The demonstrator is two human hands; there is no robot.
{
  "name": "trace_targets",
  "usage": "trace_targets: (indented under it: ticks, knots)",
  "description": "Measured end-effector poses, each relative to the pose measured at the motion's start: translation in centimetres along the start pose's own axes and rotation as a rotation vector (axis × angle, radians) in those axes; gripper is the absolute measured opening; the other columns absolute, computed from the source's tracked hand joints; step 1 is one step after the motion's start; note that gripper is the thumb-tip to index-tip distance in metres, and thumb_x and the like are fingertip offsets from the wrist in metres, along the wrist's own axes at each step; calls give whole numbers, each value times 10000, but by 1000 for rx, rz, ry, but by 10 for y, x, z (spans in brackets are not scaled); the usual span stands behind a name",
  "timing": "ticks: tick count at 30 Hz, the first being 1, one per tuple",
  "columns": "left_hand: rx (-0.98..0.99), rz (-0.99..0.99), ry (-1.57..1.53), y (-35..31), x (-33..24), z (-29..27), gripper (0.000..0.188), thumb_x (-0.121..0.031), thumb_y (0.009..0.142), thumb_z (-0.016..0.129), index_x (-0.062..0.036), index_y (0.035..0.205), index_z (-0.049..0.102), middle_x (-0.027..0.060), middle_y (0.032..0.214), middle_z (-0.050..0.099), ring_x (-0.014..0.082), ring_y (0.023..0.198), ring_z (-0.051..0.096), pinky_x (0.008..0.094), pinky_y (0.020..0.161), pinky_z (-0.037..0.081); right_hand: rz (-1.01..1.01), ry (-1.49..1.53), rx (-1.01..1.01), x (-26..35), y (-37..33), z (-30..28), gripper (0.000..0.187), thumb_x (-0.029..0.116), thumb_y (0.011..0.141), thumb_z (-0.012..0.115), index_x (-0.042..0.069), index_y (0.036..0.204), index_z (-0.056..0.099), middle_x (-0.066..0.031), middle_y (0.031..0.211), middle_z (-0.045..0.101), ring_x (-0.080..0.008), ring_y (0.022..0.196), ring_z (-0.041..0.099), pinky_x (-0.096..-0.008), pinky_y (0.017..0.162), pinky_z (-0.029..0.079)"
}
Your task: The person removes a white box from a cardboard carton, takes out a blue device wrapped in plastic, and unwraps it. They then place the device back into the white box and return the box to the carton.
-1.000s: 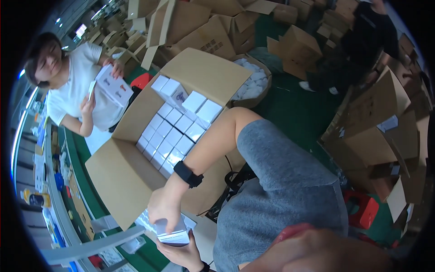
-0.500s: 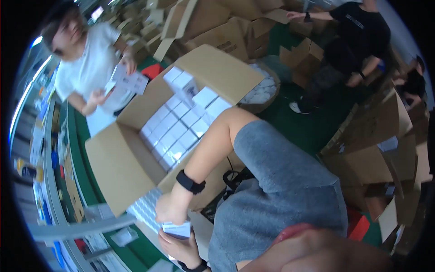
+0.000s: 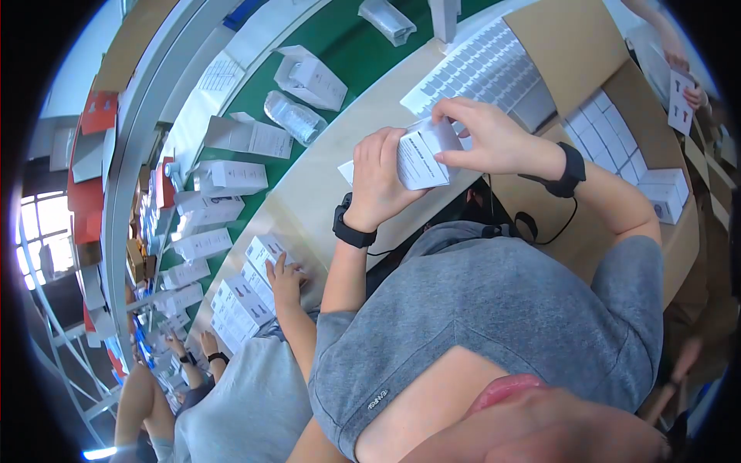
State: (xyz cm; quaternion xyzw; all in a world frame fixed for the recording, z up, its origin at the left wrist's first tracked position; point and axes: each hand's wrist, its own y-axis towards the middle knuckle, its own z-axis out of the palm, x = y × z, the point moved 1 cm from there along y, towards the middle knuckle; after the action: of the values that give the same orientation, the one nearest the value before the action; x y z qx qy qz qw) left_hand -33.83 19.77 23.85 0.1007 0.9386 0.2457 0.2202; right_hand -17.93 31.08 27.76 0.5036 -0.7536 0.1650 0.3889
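Observation:
Over the near edge of the worktable, a small white carton [image 3: 423, 158] with printed text on its side is tilted in my grasp. My left hand [image 3: 377, 176] wraps round its left side and base, fingers closed. At the carton's top and right edge, the bent fingers and thumb of my right hand [image 3: 482, 139] grip it. Part of its top is hidden by those fingers. Just beyond my hands lies a sheet of clear or silvery stickers [image 3: 475, 77]. A white paper edge [image 3: 346, 171] shows beside my left hand.
A large brown cardboard box [image 3: 583, 46] packed with small white cartons stands at right. Beyond the table, a green conveyor [image 3: 340, 46] carries open white cartons and a bubble-wrapped item [image 3: 295, 118]. At left, a co-worker's hand [image 3: 285, 284] touches a row of white cartons. Another person holds a printed card [image 3: 680, 102].
The view has swung left, so the large box now sits at the right. My right arm no longer reaches across it. The small carton and both hands now appear higher, at mid-picture.

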Motion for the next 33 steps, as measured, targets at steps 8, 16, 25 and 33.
trace_targets:
  ticks: [8,16,25,33]
  knots:
    - [225,-140,-229,19,1,23,681,-230,496,780,-27,1053,445,172,999,505,360,944,479,425,820,362,32,33,35,-26,-7,-19,495,438,642,700,-8,760,520,-186,811,522,-325,788,514,-378,658,436]
    - [114,-202,-416,19,23,30,862,-153,468,804,11,1176,340,172,1104,436,344,979,465,410,871,358,187,548,-115,-35,-4,-49,480,323,686,678,16,1014,509,-168,960,538,-274,887,555,-352,691,458]
    - [-496,-893,-556,-46,42,76,1022,-153,517,813,41,1303,190,232,1247,325,318,1181,328,412,996,249,-255,-154,-177,-12,46,51,482,180,806,534,94,1248,366,-176,951,553,-304,831,581,-353,688,472]
    - [-447,-1122,-486,-136,29,76,677,-269,640,733,37,1161,426,196,1164,474,296,1088,451,376,912,354,365,905,280,-108,110,113,150,217,829,540,82,811,603,12,701,574,-107,625,541,-280,607,441]
